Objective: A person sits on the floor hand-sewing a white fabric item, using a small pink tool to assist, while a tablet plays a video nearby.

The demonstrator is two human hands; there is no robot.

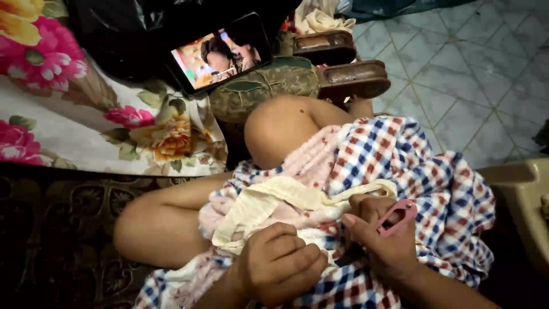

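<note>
A person is sitting on a dark patterned rug [63,229] with knees drawn up, and a checked red, white and blue cloth [434,189] is lying across the lap, spilling down toward the tiled floor [457,74]. A flowered sheet [86,126] is spreading out at the upper left, and a phone [220,52] with a lit screen is leaning beyond the knees against a dark bag.

On top of the checked cloth, a strip of cream fabric [269,203] is running from the middle of the lap toward the right hand. The left hand [280,266] is pressing down on the cloth just below that strip, its fingers clenched into the material and bunching it, so it is holding the work steady. The right hand [383,237] is gripping a small pink thread snipper [396,216], fingers closed around its loop handle; the dark blades are pointing down and left into the gap between the two hands, close to the cloth.

By the look of it, the step in hand is trimming or unpicking stitches along the seam where the cream strip is meeting the checked cloth. The next cut seems to call for the left hand keeping the fabric taut, and for the blade tips catching only thread, since the cloth is lying just beside them. Whether the blades are touching a thread cannot be told here.
</note>
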